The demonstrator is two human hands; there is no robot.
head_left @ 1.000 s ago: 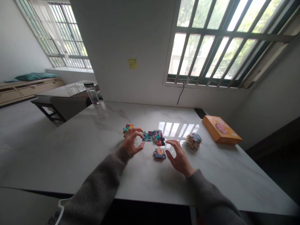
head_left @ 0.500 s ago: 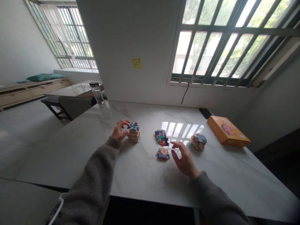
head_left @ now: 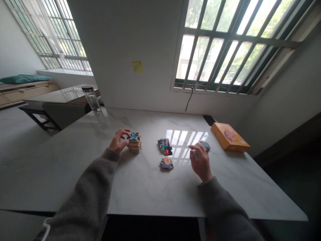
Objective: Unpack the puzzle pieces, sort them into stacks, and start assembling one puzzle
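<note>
Curled but with thumb and fingers apart, my left hand (head_left: 119, 140) touches the left edge of a tall stack of puzzle pieces (head_left: 134, 143). A blue patterned piece lies on top of that stack. My right hand (head_left: 201, 164) hovers in front of another stack of puzzle pieces (head_left: 205, 146), partly covering it. Its thumb and fingers are apart, and I see nothing held in them. Between the hands lies a small overlapping pile of dark, colourful puzzle pieces (head_left: 165, 146). Nearer to me sits a low pile of grey-blue puzzle pieces (head_left: 166, 163) with an orange shape on top.
An orange box (head_left: 230, 137) lies at the right of the white marbled table (head_left: 150, 194), with a black phone (head_left: 209, 120) behind it. A clear bottle (head_left: 91, 99) stands at the far left edge. A yellow note (head_left: 137, 66) and a black cable (head_left: 189, 99) are on the wall.
My left hand has carried a blue-green puzzle piece from the middle back to the left stack and let it go there. My right hand has moved right, from the middle piles to the right stack.
</note>
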